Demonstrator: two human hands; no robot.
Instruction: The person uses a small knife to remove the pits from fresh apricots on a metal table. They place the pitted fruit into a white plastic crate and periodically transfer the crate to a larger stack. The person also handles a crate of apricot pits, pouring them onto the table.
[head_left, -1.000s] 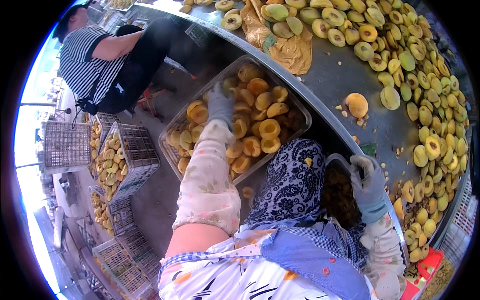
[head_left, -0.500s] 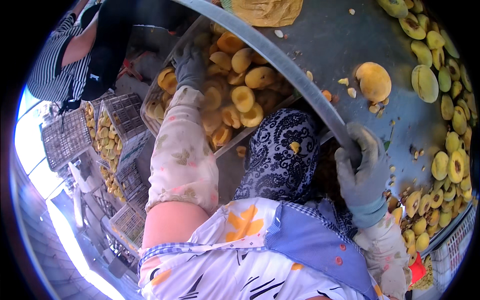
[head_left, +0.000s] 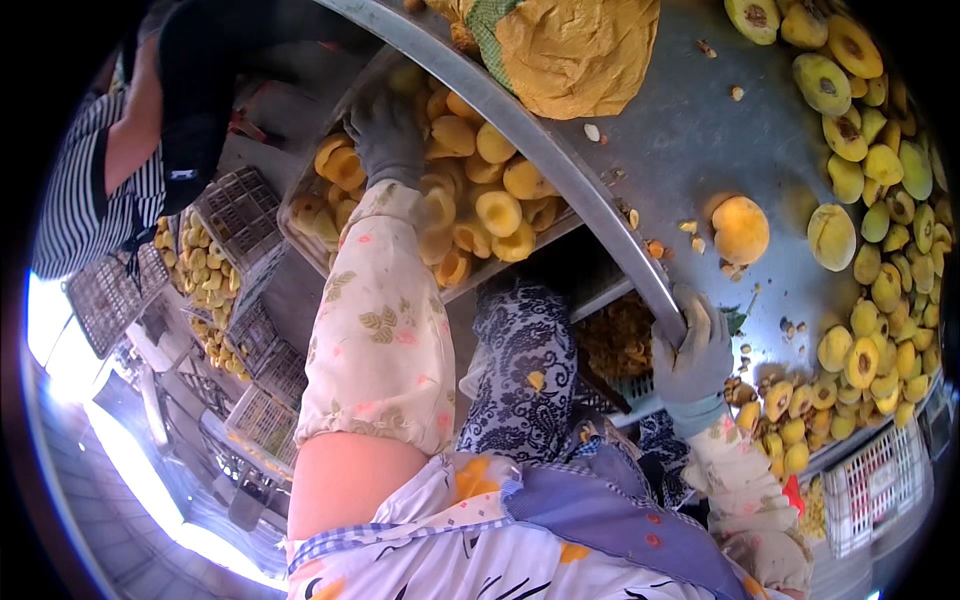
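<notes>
- Fruit halves (head_left: 498, 213), orange-yellow, rounded and hollowed like small cups, are heaped in a translucent, hard-walled tub (head_left: 480, 282) beside the table's edge.
- Left hand (head_left: 388, 135), in a grey knitted glove, reaches in among them; its fingertips sink into shadow, so I cannot tell how far they are open or whether they hold a piece.
- Right hand (head_left: 695, 350), gloved alike, is curled around the smooth metal rim (head_left: 565, 150), thumb on one side and fingers on the other; the far side of the grip is concealed.
- Dull, scuffed sheet metal (head_left: 660, 140) forms the tabletop, carrying a plump orange fruit (head_left: 740, 230), crumbs, and a dense bank of greenish-yellow halves (head_left: 862, 362) cut off at the right.
- Crumpled, papery brown wrapping (head_left: 580, 55) leaves the view at the top.
- Below the rim, a brownish mass (head_left: 615, 335) sits in shade, too dim to identify.
- Another person's striped shirt (head_left: 85, 190) is cropped at the left, head out of sight.
</notes>
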